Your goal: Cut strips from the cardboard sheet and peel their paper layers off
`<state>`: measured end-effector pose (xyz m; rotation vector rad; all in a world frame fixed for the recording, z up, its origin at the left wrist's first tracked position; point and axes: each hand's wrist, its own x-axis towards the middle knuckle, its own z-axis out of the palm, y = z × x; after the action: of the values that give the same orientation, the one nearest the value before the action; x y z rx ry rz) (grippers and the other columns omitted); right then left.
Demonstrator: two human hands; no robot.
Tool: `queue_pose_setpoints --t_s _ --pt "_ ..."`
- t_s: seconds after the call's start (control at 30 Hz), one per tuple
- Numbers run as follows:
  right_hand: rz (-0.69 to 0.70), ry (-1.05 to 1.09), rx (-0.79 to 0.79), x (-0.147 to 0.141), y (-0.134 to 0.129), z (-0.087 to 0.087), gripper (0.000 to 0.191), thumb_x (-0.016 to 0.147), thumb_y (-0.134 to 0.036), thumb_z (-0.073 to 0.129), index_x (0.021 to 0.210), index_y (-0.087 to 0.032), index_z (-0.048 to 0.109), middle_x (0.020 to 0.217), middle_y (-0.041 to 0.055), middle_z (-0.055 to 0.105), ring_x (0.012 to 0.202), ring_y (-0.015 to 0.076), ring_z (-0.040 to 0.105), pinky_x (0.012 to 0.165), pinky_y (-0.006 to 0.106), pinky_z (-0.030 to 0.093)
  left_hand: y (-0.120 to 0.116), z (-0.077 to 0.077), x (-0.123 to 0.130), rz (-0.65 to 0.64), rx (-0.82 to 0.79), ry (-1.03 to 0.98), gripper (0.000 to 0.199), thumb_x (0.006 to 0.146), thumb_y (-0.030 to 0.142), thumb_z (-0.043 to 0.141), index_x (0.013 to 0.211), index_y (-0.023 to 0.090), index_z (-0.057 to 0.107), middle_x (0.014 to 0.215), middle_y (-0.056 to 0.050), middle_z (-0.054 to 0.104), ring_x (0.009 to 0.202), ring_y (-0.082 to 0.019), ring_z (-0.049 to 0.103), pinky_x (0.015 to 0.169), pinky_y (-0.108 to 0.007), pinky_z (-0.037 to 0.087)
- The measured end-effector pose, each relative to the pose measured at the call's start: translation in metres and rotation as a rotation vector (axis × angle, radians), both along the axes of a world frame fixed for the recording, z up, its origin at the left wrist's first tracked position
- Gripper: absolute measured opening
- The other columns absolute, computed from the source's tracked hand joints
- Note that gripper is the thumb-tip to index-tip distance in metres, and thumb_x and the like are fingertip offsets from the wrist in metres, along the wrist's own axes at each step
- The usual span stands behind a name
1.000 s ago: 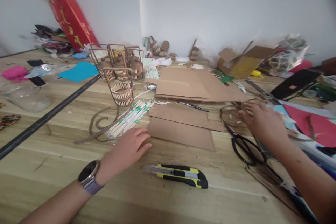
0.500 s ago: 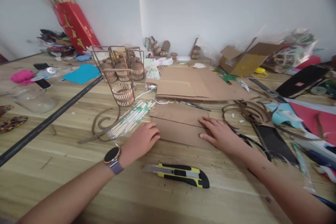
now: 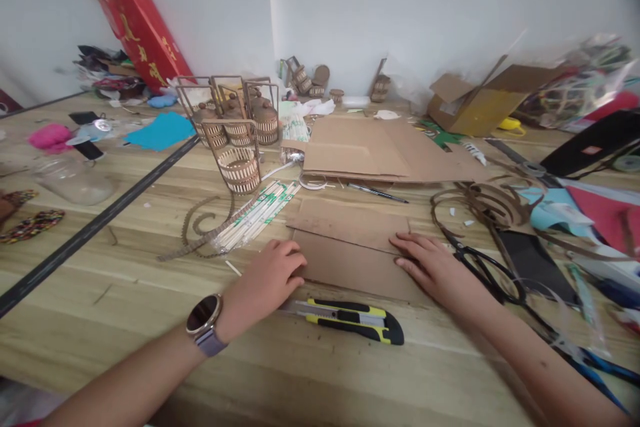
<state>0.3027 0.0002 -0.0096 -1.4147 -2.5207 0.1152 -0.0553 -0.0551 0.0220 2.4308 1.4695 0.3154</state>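
A flat piece of brown cardboard point(image 3: 350, 268) lies before me, and a second cardboard strip point(image 3: 345, 219) sits along its far edge with a dark seam between them. My left hand point(image 3: 270, 277), with a watch on its wrist, rests at the left end of the near piece, fingers bent and thumb apart. At the right end, the fingers and thumb of my right hand point(image 3: 430, 263) lie spread on the cardboard. A yellow and black utility knife point(image 3: 353, 321) lies on the table just nearer to me, its blade pointing left.
Behind are larger cardboard sheets point(image 3: 355, 147) and a black pen point(image 3: 377, 193). Wrapped sticks point(image 3: 257, 217), small woven baskets point(image 3: 240, 170) and a glass jar point(image 3: 75, 177) stand or lie left. To the right are black scissors point(image 3: 493, 273), coiled brown strips point(image 3: 495, 203) and a box point(image 3: 475, 103).
The view has shifted slightly. Both hands stay at the ends of the cardboard; the strip and near piece still lie edge to edge. The knife has not visibly moved on the table.
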Motion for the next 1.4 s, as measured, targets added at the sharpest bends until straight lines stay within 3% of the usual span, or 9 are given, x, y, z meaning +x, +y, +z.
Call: queue_pose_setpoints --t_s 0.23,0.43,0.63,0.83,1.17,1.4 --pt "0.039 0.047 -0.022 -0.005 0.01 0.012 0.036 0.098 -0.037 0.041 0.117 -0.025 0.069 0.116 0.0106 0.074 0.107 0.0287 0.066 0.096 0.052 0.052 0.001 -0.003 0.004 -0.005 0.033 0.037 0.007 0.094 0.023 0.064 0.098 0.019 0.069 0.115 -0.008 0.06 0.107 -0.026 0.055 0.094 -0.044 0.05" --pt "0.08 0.057 -0.073 -0.005 -0.005 0.015 0.033 0.097 -0.039 0.044 0.111 -0.025 0.069 0.115 0.011 0.073 0.105 0.029 0.067 0.093 0.051 0.054 -0.003 0.004 0.005 0.01 0.104 0.125 0.011 0.092 0.027 0.068 0.095 0.017 0.07 0.112 -0.011 0.058 0.108 -0.029 0.053 0.095 -0.048 0.05" --pt "0.103 0.036 -0.096 -0.001 -0.028 0.015 0.036 0.098 -0.038 0.039 0.113 -0.028 0.071 0.122 0.0105 0.072 0.111 0.0277 0.068 0.095 0.049 0.055 0.014 0.0 -0.005 -0.178 0.152 0.114 0.016 0.09 0.031 0.072 0.092 0.016 0.065 0.156 -0.016 0.04 0.146 -0.039 0.032 0.116 -0.062 0.033" --pt "0.129 0.009 -0.155 0.015 -0.039 0.007 0.048 0.089 -0.059 0.058 0.127 -0.031 0.066 0.141 0.0107 0.063 0.132 0.0333 0.057 0.105 0.056 0.049 0.032 -0.007 -0.014 -0.246 0.048 0.092 0.024 0.087 0.038 0.076 0.097 0.019 0.066 0.15 -0.014 0.052 0.14 -0.035 0.043 0.114 -0.056 0.038" --pt "0.11 0.083 -0.155 0.012 -0.011 0.01 0.037 0.094 -0.046 0.05 0.12 -0.026 0.067 0.141 0.0108 0.064 0.132 0.0302 0.058 0.108 0.056 0.048 0.026 0.0 -0.006 -0.169 0.084 0.194 0.022 0.093 0.038 0.069 0.105 0.019 0.068 0.145 -0.013 0.055 0.129 -0.035 0.05 0.106 -0.053 0.043" --pt "0.111 0.159 -0.081 0.009 -0.009 0.006 0.032 0.098 -0.037 0.045 0.114 -0.026 0.071 0.132 0.0091 0.07 0.126 0.0271 0.063 0.105 0.052 0.051 0.017 -0.001 -0.008 -0.155 0.112 0.212 0.016 0.095 0.03 0.065 0.108 0.021 0.069 0.141 -0.013 0.058 0.124 -0.033 0.052 0.103 -0.05 0.045"
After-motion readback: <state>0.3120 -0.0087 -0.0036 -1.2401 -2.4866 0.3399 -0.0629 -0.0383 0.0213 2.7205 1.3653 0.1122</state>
